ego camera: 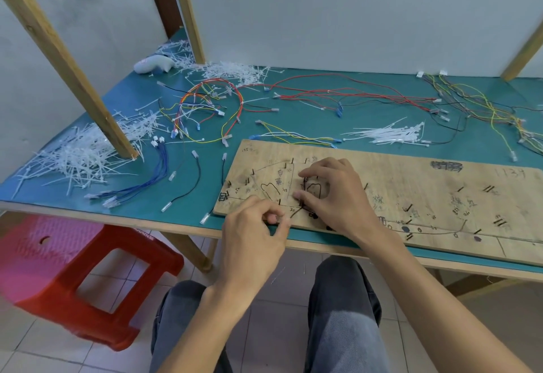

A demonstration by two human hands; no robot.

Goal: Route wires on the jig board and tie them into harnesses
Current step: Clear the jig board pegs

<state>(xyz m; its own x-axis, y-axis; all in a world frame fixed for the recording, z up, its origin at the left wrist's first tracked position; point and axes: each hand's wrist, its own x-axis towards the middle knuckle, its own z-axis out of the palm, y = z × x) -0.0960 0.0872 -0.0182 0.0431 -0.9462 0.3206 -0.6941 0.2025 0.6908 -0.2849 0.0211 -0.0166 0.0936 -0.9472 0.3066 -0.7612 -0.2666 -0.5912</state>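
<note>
The black wire point(297, 212) lies on the left end of the jig board point(411, 173), low in the middle of the frame, running from the board's near edge up toward the pegs and the drawn loops. The step in hand looks like routing it round those pegs. To do it well, the wire should follow the drawn line, sit tight against each peg, and stay taut from the free end so it cannot ride up over a peg top.

The left hand point(255, 226), just off the board's lower left corner, has its fingers curled, and thumb and forefinger seem to pinch the wire's near end. The right hand point(332, 193) arches over the pegs with bent fingers, its thumb tip down beside the wire. Whether it pinches or only presses the wire is hidden.

On the counter point(117, 96), a bundle of white cable ties point(390, 134) lies above the board. Tied coloured harnesses point(211, 102) lie toward the upper left.
</note>
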